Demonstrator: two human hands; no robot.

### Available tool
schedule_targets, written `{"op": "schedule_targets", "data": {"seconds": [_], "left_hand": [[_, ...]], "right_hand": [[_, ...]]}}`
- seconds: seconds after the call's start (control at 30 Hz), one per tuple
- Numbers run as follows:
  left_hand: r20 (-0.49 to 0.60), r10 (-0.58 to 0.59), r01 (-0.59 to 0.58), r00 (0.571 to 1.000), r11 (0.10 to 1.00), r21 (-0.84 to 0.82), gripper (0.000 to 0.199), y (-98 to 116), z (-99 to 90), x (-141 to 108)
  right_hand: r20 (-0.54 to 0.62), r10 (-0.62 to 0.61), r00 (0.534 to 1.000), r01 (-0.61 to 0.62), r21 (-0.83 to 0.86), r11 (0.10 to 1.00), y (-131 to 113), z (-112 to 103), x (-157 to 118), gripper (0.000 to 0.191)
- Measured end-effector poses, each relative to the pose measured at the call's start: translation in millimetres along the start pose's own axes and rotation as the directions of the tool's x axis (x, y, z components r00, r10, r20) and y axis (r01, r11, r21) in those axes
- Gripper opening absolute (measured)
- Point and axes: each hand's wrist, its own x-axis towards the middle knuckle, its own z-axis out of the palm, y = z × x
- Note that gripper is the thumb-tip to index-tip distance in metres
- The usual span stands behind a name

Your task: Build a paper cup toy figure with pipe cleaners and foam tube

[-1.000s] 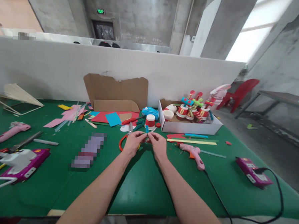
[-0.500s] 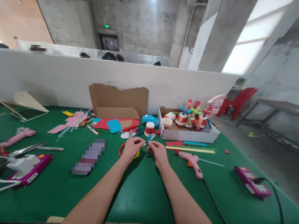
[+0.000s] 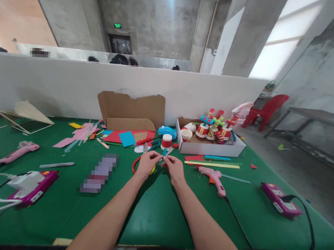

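A short blue strip (image 3: 165,152) is at the grip itself, rising from between the fingertips of both hands. The right hand (image 3: 173,168) has thumb and forefinger closed on its lower part; the left hand (image 3: 149,163) brings its bent fingertips in just beside that same end, and whether they also pinch it cannot be told. The strip's long axis runs roughly upright, its free top pointing away from the person, toward the red-and-white cup (image 3: 166,142) just beyond the grip. Its lower end is hidden by the fingers, so any fold there does not show

As for progress, several cup figures (image 3: 203,130) with coloured crosspieces and springy limbs look largely put together in the white box (image 3: 210,149), beyond the grip to the right. The nearer cup carries no such crosspiece that can be made out, and the strip seems to be a loose part, so shaping and joining look undone. The pink glue gun (image 3: 212,174) lies to the right of the grip, untouched, with a pale yellow strip (image 3: 212,164) just beyond it; the scissors (image 3: 134,164) lie beside the left hand, partly covered by it
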Motion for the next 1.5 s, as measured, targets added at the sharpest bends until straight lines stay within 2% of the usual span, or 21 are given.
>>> {"op": "schedule_targets", "data": {"seconds": [0.17,0.27,0.4,0.53,0.77,1.03,1.3,1.5], "left_hand": [[-0.019,0.064,-0.064,0.998,0.998,-0.003,0.029,2,0.5,-1],[-0.058,0.079,-0.079,0.995,0.997,-0.002,0.028,3,-2.2,0],[-0.113,0.014,-0.024,0.993,0.996,-0.086,0.032,2,-7.0,4],[-0.049,-0.038,0.032,0.998,0.992,-0.122,0.035,1,-5.9,3],[0.048,-0.019,0.023,0.999,0.996,-0.086,0.038,3,0.8,-2],[0.020,-0.028,0.030,0.999,0.995,-0.100,0.036,-8,2.6,1],[0.012,-0.103,0.103,0.995,0.977,-0.188,0.046,0,-2.0,2],[0.025,-0.058,0.060,0.998,0.991,-0.117,0.041,0,-3.9,3]], "right_hand": [[-0.001,0.011,1.000,-0.011,0.018,1.000,3,1,1,0.031],[-0.040,0.011,0.999,-0.009,0.051,0.999,2,0,3,0.030],[-0.060,0.052,0.997,-0.043,0.151,0.988,-3,-2,2,0.030],[-0.005,0.059,0.998,-0.057,0.198,0.979,-7,-2,0,0.033],[-0.006,0.035,0.999,-0.034,0.096,0.995,-4,-1,-1,0.031],[0.053,0.021,0.998,-0.020,-0.033,0.999,-1,-2,-2,0.028],[0.070,0.068,0.995,-0.069,0.011,0.998,0,-1,-1,0.028],[0.106,0.087,0.991,-0.085,-0.021,0.996,-1,-1,-2,0.028]]}}
